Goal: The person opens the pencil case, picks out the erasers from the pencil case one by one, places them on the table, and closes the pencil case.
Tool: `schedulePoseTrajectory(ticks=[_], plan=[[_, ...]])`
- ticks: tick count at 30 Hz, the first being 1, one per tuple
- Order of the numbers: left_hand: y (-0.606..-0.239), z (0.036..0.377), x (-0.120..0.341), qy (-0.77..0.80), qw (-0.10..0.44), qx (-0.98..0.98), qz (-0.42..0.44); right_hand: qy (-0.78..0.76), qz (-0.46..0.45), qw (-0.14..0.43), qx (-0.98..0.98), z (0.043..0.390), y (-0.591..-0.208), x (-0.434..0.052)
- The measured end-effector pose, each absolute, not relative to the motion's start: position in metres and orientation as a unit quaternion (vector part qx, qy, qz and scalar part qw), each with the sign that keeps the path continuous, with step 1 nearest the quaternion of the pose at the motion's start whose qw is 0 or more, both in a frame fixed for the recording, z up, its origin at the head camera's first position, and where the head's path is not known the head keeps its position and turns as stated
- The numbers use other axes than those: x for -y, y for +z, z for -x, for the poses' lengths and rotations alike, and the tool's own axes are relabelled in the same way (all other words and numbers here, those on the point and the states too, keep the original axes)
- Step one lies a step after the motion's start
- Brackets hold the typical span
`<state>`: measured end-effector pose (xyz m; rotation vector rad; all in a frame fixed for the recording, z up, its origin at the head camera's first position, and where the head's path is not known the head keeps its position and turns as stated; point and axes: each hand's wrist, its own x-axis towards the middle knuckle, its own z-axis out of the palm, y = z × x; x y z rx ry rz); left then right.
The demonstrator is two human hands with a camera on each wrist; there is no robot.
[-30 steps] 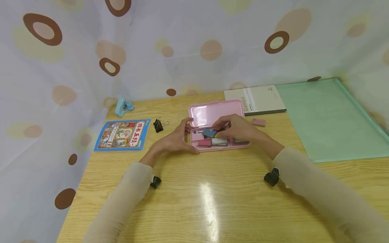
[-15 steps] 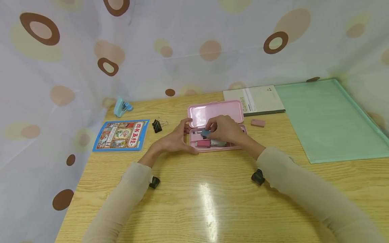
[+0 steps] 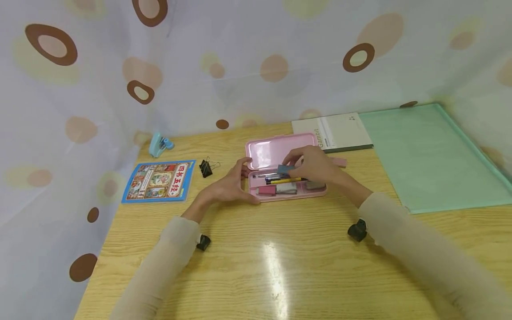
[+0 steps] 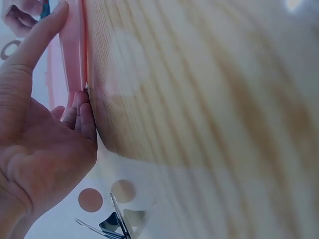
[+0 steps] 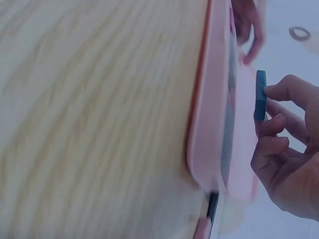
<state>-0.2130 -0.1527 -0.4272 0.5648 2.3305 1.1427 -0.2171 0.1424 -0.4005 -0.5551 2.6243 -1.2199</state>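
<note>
A pink pencil case (image 3: 286,180) lies open near the middle of the wooden table (image 3: 280,266), its lid (image 3: 280,151) folded back on the far side. The right hand (image 3: 316,164) hovers just above the case and pinches a small blue eraser (image 3: 285,168) between thumb and fingertips; the right wrist view shows the eraser (image 5: 260,95) held upright, clear of the case (image 5: 214,124) and not touching it. The left hand (image 3: 230,184) rests against the left end of the case, its fingers gently bent around the corner and its thumb lying along the front edge, as the left wrist view shows, where the hand (image 4: 40,149) presses on the pink rim (image 4: 75,50). Inside the case lie a yellow pencil (image 3: 285,181) and a dark pen (image 3: 266,175) in the long slot, with a pink eraser (image 3: 266,190) and a grey eraser (image 3: 286,188) in the front compartments. Beyond the case to its right sit a notebook (image 3: 340,131) and another pink eraser (image 3: 340,162), mostly hidden by the right hand, and further right a green mat (image 3: 432,155). Left of the case are a black clip (image 3: 206,167), a picture book (image 3: 158,180) and a light blue stapler (image 3: 160,144). Nearer the person than the case, two more black clips lie on the table, one (image 3: 203,242) by the left sleeve and one (image 3: 357,230) by the right sleeve.
</note>
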Motion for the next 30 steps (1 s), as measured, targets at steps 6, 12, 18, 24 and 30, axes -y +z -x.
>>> schedulePoseTrajectory(ticks=[6,12,18,24,30], plan=[[-0.428,0.214,0.154,0.418,0.232,-0.853,-0.208,-0.4,0.166,0.093,-0.897,0.219,-0.387,-0.183],[-0.427,0.216,0.154,0.418,0.233,-0.853,-0.208,-0.373,0.144,0.081,-0.913,0.222,-0.384,-0.225],[-0.428,0.218,0.153,0.419,0.234,-0.851,-0.212,-0.356,0.095,0.09,-0.925,0.222,-0.387,-0.267],[-0.429,0.218,0.152,0.413,0.238,-0.853,-0.213,-0.318,0.083,0.078,-0.941,0.221,-0.4,-0.301],[-0.429,0.217,0.153,0.411,0.237,-0.855,-0.211,-0.295,0.093,0.095,-0.946,0.221,-0.413,-0.314]])
